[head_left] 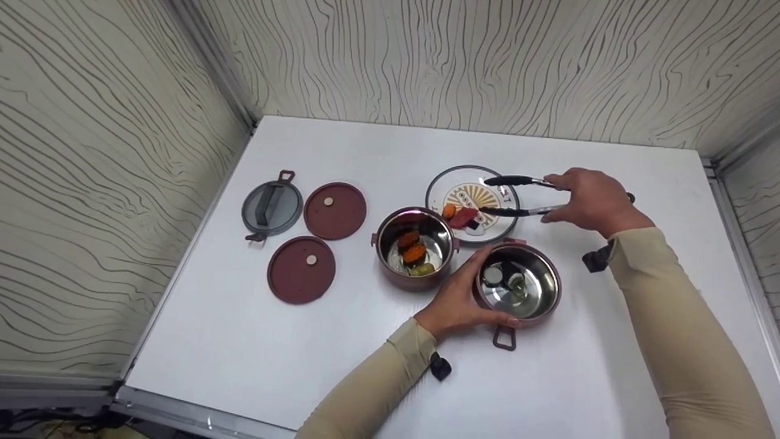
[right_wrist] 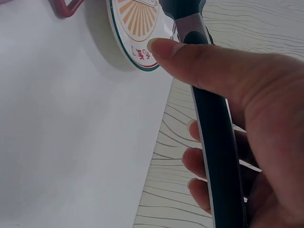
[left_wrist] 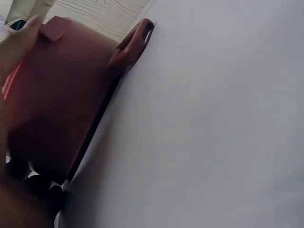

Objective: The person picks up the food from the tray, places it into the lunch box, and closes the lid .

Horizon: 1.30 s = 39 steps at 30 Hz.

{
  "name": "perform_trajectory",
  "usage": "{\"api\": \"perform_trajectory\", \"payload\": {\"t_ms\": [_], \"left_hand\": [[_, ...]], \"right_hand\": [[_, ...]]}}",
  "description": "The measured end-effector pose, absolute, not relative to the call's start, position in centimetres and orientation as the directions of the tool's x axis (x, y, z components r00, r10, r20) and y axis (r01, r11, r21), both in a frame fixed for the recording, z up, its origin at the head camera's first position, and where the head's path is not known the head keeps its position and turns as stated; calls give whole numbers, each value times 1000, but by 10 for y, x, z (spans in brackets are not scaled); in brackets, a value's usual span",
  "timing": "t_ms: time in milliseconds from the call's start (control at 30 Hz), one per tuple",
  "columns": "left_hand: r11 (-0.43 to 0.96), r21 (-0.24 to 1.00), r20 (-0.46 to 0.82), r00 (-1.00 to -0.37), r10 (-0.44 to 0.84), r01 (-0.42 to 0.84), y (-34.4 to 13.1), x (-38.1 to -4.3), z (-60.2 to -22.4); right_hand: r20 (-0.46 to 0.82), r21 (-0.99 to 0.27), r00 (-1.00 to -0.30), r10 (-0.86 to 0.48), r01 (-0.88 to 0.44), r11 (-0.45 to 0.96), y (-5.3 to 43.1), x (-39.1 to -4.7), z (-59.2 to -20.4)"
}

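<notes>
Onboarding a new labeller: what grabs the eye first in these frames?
The right hand holding black-tipped tongs open over the patterned plate, beside a reddish food piece. Then the left hand gripping the near steel-lined pot, with the second pot of orange food beside it. Three lids lie to the left.

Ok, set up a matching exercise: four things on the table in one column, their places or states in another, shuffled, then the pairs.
Things:
1. tongs
2. grey lid
3. near bowl
4. patterned plate

Places or states:
A. farthest left, by the two maroon lids
B. steadied by the left hand
C. held in the right hand, open over the plate
D. behind both bowls, with food at its near edge

Pairs: 1-C, 2-A, 3-B, 4-D
</notes>
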<state>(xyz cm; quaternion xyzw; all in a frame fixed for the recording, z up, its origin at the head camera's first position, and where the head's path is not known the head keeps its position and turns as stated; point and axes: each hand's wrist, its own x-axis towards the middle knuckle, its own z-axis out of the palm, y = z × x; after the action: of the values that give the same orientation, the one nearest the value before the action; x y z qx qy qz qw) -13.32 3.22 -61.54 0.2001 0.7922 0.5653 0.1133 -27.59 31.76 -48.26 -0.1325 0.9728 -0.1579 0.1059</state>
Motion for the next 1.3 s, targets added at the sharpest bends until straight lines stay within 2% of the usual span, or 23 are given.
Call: {"api": "perform_trajectory", "payload": {"t_ms": [367, 800, 1300], "left_hand": [[187, 971, 49, -887, 459, 151, 28, -136, -616], [206, 975, -11, -899, 438, 88, 28, -130, -617], [189, 968, 59, -885, 462, 163, 30, -136, -615]], "right_hand": [[-132, -325, -935, -328, -272, 906, 307, -272, -470], [-140, -267, -913, -383, -338, 903, 296, -276, -484], [-120, -248, -893, -433, -395, 885, 265, -282, -486]]}}
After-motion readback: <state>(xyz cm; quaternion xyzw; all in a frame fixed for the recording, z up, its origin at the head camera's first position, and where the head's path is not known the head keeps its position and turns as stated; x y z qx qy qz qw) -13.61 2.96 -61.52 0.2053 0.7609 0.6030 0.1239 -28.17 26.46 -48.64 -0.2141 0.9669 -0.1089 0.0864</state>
